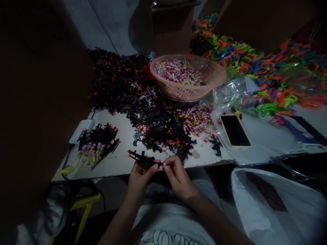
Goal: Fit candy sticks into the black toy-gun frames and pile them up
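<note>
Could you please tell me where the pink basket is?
In the head view, the pink basket sits just right of centre, behind the pile of small colourful pieces, with black toy guns heaped to its left.

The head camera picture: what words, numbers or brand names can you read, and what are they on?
None can be read.
Shirt: outlined marks, maybe letters, cut off by the picture's edge; unreadable.
Phone: dark screen, no words visible.
Black toy gun in the left hand: no readable marking.
Small colourful pieces: too small to tell.
</note>
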The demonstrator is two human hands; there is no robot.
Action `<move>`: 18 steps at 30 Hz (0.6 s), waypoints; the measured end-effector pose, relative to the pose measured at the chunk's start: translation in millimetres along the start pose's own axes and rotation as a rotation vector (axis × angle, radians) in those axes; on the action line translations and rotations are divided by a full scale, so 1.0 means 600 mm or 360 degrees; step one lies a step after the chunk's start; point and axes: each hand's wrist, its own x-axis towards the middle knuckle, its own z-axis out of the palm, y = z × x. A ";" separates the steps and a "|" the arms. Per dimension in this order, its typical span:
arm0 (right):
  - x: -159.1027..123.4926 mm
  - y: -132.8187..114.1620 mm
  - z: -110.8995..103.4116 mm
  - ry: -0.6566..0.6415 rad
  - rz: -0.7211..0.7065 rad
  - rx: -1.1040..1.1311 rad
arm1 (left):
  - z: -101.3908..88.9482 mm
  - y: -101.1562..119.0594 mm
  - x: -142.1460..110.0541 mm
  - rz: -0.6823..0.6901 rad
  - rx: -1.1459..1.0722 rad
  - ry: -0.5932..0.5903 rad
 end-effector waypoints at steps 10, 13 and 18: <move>-0.002 0.000 0.010 0.0277 -0.0240 -0.0014 | 0.005 0.005 -0.007 0.0012 0.0068 0.0132; -0.002 -0.001 0.010 0.0290 -0.0336 -0.0171 | 0.006 0.008 -0.010 0.0021 0.0066 0.0116; 0.000 -0.005 0.005 0.0233 -0.0551 -0.0385 | 0.011 0.009 -0.015 0.0038 0.0077 0.0150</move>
